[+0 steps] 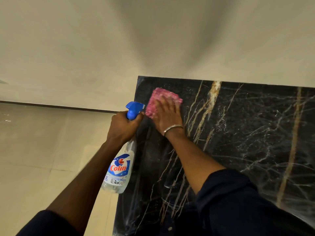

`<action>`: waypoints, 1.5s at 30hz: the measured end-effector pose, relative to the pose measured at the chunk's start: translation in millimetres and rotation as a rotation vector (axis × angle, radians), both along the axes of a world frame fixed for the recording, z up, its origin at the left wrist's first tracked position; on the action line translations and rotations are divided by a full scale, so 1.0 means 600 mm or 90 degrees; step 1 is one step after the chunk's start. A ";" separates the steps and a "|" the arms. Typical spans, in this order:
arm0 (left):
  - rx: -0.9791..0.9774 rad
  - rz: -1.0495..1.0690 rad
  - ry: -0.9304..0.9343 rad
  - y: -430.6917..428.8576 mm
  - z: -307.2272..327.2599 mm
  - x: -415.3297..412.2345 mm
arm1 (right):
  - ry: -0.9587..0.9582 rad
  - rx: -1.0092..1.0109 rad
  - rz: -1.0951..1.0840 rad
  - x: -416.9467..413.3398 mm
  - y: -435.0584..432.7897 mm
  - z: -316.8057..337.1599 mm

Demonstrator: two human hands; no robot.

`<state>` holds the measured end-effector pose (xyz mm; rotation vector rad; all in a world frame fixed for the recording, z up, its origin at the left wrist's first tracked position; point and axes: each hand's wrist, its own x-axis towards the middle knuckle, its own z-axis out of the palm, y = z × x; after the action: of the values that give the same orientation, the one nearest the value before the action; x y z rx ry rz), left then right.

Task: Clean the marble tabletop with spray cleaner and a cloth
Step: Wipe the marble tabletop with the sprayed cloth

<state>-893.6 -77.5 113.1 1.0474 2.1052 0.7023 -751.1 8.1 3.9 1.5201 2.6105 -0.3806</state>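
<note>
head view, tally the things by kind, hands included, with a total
spray bottle: 1
pink cloth: 1
marble tabletop: 1
bracelet: 1
hands: 2 (left hand grips the bottle, right hand presses flat on the cloth)
total: 6

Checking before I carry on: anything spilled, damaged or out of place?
Nothing stands out: the right hand presses the pink cloth flat on the black veined marble tabletop, the left hand grips the blue-topped spray bottle.
</note>
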 end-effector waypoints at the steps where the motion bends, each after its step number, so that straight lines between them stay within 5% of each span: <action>1: -0.003 -0.004 -0.008 0.002 0.000 0.001 | 0.002 0.003 -0.049 0.033 0.009 -0.005; 5: -0.015 -0.020 -0.019 0.006 -0.003 0.008 | 0.001 -0.006 -0.265 0.132 0.048 -0.004; 9: 0.000 -0.016 -0.009 -0.003 -0.002 0.011 | -0.005 -0.073 -0.390 0.074 0.051 0.014; 15: 0.013 0.000 -0.002 -0.021 0.010 0.003 | 0.001 -0.069 -0.122 -0.054 -0.071 0.020; 20: -0.008 -0.008 0.009 -0.025 0.016 -0.003 | -0.003 -0.015 0.043 -0.013 -0.093 0.009; 28: -0.013 -0.032 -0.005 -0.037 0.019 0.003 | -0.023 0.008 -0.251 0.171 -0.066 -0.004; 33: -0.001 -0.031 0.021 -0.057 0.022 0.014 | 0.013 -0.062 -0.404 0.115 -0.087 0.012; 39: -0.010 -0.026 0.020 -0.079 0.018 0.018 | 0.008 -0.054 -0.130 0.031 -0.185 0.011; 45: -0.023 -0.031 0.018 -0.089 0.014 0.015 | -0.048 0.012 -0.004 0.133 -0.161 -0.002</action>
<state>-884.5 -131.0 121.5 1.0910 2.1013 0.6280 -671.5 -88.3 2.8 1.5187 2.5592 -0.2949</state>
